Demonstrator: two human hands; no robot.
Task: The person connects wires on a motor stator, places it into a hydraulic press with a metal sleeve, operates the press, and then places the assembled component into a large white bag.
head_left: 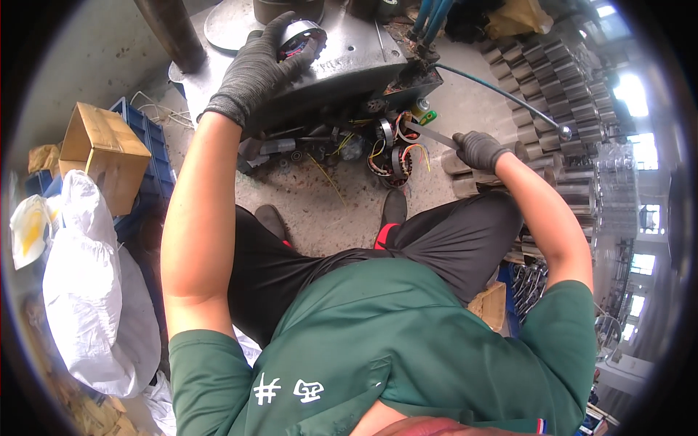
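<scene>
My left hand [258, 69], in a dark grey knit glove, is closed round a motor stator [304, 30], a shiny metal ring with coloured wires inside, at the metal machine table [342, 62]. On the right, clear of the table, my right hand [480, 150], gloved alike, grips the end of a flat metal bar [434, 136]. The bar's far end points left toward several wound stators [396, 160] with loose coloured wires, low down beyond my right foot. Whether the bar touches them I cannot tell.
A cardboard box [109, 156], blue crates [149, 138] and a white sack [83, 291] stand on the left. Stacked metal cylinders [538, 87] line the right. A blue hose or rod with a ball end [564, 132] sticks out there. Loose parts litter the floor under the table.
</scene>
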